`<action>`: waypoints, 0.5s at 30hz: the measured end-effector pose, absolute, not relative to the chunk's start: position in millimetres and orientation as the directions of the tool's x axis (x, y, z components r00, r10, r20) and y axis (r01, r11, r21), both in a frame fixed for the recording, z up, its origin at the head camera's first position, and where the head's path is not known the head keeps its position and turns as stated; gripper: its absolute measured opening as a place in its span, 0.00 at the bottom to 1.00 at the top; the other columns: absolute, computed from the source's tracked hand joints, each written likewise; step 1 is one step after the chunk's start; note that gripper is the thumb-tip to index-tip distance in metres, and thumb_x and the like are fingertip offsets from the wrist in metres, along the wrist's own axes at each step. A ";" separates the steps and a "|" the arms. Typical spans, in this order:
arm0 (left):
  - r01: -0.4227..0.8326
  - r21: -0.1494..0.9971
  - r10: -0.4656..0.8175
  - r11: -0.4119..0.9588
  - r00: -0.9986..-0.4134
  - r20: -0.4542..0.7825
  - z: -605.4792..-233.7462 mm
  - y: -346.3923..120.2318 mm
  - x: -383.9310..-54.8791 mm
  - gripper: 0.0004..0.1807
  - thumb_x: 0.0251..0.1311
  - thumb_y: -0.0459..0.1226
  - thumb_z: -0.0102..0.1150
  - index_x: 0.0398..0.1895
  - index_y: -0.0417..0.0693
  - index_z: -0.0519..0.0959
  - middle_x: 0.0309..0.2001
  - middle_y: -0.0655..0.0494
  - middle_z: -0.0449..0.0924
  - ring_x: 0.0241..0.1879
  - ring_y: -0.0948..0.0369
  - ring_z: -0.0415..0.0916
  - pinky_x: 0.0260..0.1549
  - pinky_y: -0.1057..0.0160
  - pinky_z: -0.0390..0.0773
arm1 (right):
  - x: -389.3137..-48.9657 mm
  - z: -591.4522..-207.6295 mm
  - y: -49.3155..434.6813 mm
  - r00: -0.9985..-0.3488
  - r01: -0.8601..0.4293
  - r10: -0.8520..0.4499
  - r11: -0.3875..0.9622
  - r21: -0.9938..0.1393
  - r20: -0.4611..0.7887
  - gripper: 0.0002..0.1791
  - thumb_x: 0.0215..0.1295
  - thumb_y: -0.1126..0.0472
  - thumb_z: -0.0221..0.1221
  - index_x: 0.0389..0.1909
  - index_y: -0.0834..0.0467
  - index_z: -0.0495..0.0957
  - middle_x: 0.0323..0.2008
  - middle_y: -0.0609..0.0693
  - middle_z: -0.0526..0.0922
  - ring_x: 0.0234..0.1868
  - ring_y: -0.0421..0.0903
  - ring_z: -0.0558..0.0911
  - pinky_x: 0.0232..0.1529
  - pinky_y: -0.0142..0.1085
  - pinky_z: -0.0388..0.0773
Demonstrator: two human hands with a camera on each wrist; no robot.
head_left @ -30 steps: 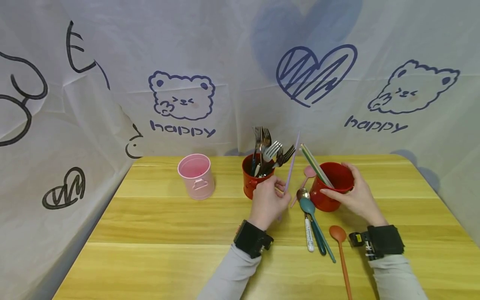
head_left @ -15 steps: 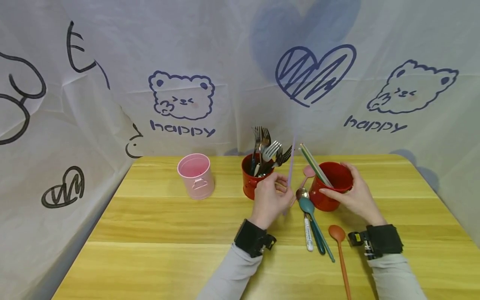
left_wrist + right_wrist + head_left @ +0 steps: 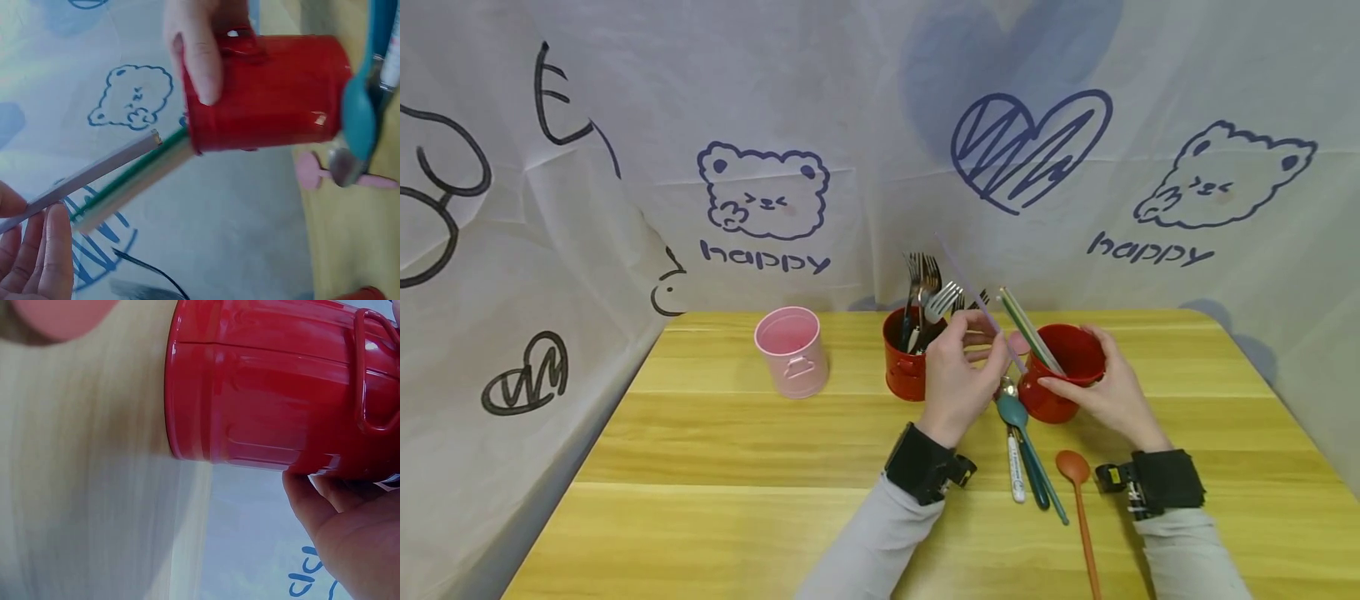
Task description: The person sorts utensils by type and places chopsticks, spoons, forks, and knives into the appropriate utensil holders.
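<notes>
My left hand [image 3: 962,367] pinches a lavender chopstick [image 3: 967,282] between thumb and fingers. The chopstick slants down to the right, its thick lower end [image 3: 147,144] near the rim of a red bucket [image 3: 1051,406]. Around that bucket's rim and side, my right hand [image 3: 1112,396] keeps a grip, thumb at the front. Green and pale chopsticks [image 3: 1032,333] lean out of the bucket to the left. In the right wrist view the bucket's side [image 3: 269,394] and wire handle fill much of the picture, with fingertips against it.
A second red bucket [image 3: 904,375] holds several forks [image 3: 942,302], partly behind my left hand. Farther left stands a pink bucket [image 3: 801,375]. Between my arms lie a teal spoon [image 3: 1013,410], a white-handled spoon [image 3: 1017,471] and an orange spoon [image 3: 1072,467]; a pink spoon [image 3: 1018,342] lies behind.
My left hand has risen and moved right with the chopstick, which has swung from leaning right to leaning left at its top. The right hand and its bucket have stayed in place.
</notes>
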State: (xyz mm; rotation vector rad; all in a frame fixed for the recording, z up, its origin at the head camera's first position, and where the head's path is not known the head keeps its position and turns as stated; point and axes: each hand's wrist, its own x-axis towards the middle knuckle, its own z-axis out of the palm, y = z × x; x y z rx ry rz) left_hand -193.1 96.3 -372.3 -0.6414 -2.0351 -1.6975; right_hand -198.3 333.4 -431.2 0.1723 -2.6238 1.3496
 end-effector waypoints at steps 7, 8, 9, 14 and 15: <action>0.649 0.723 0.147 0.235 -0.759 0.634 -358.4 118.0 -197.4 0.10 0.70 0.34 0.58 0.48 0.36 0.76 0.44 0.43 0.87 0.42 0.54 0.89 0.44 0.74 0.82 | -197.1 -430.2 335.7 -0.977 -0.179 -0.016 0.595 -0.784 0.211 0.51 0.60 0.54 0.71 0.76 0.63 0.51 0.68 0.66 0.68 0.64 0.63 0.70 0.48 0.14 0.66; 0.654 0.715 0.157 0.247 -0.755 0.636 -357.9 121.1 -197.9 0.09 0.70 0.34 0.58 0.48 0.37 0.76 0.43 0.44 0.87 0.42 0.55 0.89 0.44 0.76 0.82 | -197.0 -430.2 335.9 -0.977 -0.180 -0.017 0.596 -0.782 0.212 0.51 0.60 0.54 0.71 0.76 0.62 0.51 0.68 0.66 0.68 0.64 0.63 0.70 0.48 0.14 0.66; 0.656 0.707 0.164 0.264 -0.753 0.638 -357.9 124.1 -198.4 0.09 0.70 0.35 0.58 0.47 0.38 0.77 0.42 0.45 0.88 0.41 0.56 0.89 0.44 0.78 0.80 | -197.0 -430.4 336.0 -0.977 -0.181 -0.018 0.597 -0.782 0.212 0.51 0.60 0.54 0.71 0.76 0.62 0.51 0.68 0.66 0.68 0.64 0.64 0.70 0.48 0.14 0.67; 0.630 0.673 0.195 0.388 -0.769 0.608 -361.4 134.9 -201.1 0.09 0.71 0.37 0.57 0.45 0.40 0.80 0.40 0.49 0.89 0.38 0.62 0.88 0.40 0.81 0.79 | -197.3 -431.4 335.0 -0.976 -0.195 -0.037 0.588 -0.785 0.215 0.51 0.60 0.55 0.71 0.76 0.62 0.51 0.68 0.66 0.68 0.64 0.64 0.71 0.48 0.13 0.67; 0.611 0.663 0.201 0.434 -0.782 0.590 -362.6 136.2 -201.5 0.09 0.72 0.38 0.57 0.45 0.41 0.81 0.40 0.51 0.90 0.37 0.63 0.88 0.38 0.81 0.78 | -197.3 -431.4 334.8 -0.977 -0.193 -0.038 0.587 -0.786 0.212 0.51 0.60 0.55 0.71 0.76 0.62 0.50 0.68 0.66 0.68 0.64 0.63 0.70 0.49 0.13 0.67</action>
